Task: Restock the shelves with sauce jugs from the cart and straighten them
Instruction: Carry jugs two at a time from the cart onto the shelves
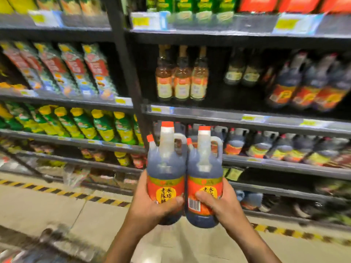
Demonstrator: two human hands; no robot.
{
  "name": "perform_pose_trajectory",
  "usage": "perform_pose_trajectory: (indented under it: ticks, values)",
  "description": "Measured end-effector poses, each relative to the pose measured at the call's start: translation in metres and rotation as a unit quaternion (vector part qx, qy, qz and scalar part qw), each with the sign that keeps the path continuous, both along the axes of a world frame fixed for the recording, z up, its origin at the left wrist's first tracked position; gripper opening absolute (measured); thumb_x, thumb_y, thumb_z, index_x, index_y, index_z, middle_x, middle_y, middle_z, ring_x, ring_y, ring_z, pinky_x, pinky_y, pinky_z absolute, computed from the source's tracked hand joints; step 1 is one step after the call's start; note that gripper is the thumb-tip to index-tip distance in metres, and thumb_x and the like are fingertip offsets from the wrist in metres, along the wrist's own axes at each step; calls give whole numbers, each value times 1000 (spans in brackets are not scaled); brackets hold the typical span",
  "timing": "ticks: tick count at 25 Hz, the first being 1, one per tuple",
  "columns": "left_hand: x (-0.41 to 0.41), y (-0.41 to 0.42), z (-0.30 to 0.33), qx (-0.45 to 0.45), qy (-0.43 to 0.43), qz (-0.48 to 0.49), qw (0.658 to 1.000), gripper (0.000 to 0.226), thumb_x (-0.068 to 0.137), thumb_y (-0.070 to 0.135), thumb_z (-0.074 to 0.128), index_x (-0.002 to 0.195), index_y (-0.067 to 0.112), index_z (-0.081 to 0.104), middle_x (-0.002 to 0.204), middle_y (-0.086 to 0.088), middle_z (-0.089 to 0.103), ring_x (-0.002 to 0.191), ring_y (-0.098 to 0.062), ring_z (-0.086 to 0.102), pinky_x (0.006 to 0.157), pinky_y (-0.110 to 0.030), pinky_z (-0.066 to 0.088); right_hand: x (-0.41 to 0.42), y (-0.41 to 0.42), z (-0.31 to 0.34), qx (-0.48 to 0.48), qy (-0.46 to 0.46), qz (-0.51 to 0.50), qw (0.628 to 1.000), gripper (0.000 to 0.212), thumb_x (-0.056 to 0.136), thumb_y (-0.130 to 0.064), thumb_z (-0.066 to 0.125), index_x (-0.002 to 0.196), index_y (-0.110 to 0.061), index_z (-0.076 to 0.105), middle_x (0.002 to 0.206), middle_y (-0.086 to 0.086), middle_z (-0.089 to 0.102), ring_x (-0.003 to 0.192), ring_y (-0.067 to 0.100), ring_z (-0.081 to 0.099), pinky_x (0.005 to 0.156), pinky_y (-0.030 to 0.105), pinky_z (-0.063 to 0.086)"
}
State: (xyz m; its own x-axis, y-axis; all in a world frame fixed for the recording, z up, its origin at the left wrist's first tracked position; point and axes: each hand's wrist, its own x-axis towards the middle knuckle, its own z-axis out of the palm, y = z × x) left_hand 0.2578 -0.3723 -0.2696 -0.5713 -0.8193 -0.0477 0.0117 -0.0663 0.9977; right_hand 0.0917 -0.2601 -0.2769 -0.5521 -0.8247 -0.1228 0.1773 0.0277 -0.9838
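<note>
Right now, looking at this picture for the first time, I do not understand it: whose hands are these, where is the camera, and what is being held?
There is no machine here. The one picture comes from a camera worn on a person's head, looking forward and down. The left hand grips one dark sauce jug; the right hand grips a second jug. The jugs are upright, side by side, with orange caps and orange labels. Behind them stand shop shelves with similar jugs and bottles. The picture is blurred.
</note>
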Motion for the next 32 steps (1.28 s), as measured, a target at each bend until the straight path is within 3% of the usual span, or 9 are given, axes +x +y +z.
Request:
perform_pose_trajectory:
  ticks: [7, 11, 16, 19, 23, 28, 32]
  values:
    - [-84, 16, 6, 2, -6, -98, 995, 86, 53, 10, 92, 127, 25, 51, 110, -3, 76, 93, -25, 76, 70, -31, 60, -63, 49, 10, -5, 9, -84, 996, 82, 48, -40, 87, 122, -21, 59, 103, -3, 79, 91, 20, 77, 69, 25, 60]
    - [-129, 10, 12, 5, -4, -157, 988, 94, 48, 24, 95, 131, 24, 50, 112, -5, 75, 96, -25, 76, 72, -31, 61, -96, 58, 13, 1, 16, -116, 993, 83, 47, -39, 87, 123, -19, 58, 105, 1, 79, 93, 23, 77, 71, 29, 61]
    - [-190, -8, 15, -4, 17, -195, 981, 93, 52, 21, 94, 133, 24, 49, 118, -8, 73, 103, -29, 73, 77, -35, 61, -145, 50, 16, 4, 32, -155, 987, 85, 48, -39, 89, 125, -22, 58, 108, 1, 78, 96, 24, 76, 73, 31, 62]
    - [-225, -22, 25, -16, 20, -201, 979, 91, 53, 17, 95, 131, 30, 50, 116, 1, 74, 102, -23, 74, 76, -30, 61, -181, 37, 26, -14, 50, -169, 984, 82, 51, -34, 87, 126, -16, 58, 109, 2, 78, 96, 24, 76, 72, 28, 61]
    - [-262, -44, 40, -68, 19, -200, 977, 96, 50, 27, 94, 133, 31, 48, 117, 8, 72, 104, -17, 73, 76, -26, 60, -223, 18, 37, -48, 93, -158, 982, 84, 54, -32, 90, 129, -14, 56, 112, 3, 77, 100, 25, 75, 75, 29, 61]
    - [-324, -45, 54, -127, 24, -211, 969, 101, 62, 8, 96, 141, 33, 40, 129, 5, 66, 116, -18, 68, 89, -45, 59, -295, 21, 47, -75, 150, -152, 974, 87, 64, -24, 85, 140, -7, 47, 129, 7, 70, 116, 24, 69, 88, 33, 58]
    - [-383, -31, 54, -190, 15, -180, 965, 99, 59, 11, 96, 139, 25, 39, 132, 2, 62, 122, -16, 63, 97, -49, 56, -363, 34, 52, -59, 214, -149, 964, 83, 60, -7, 89, 132, -1, 49, 112, 4, 73, 100, 11, 71, 79, 27, 56]
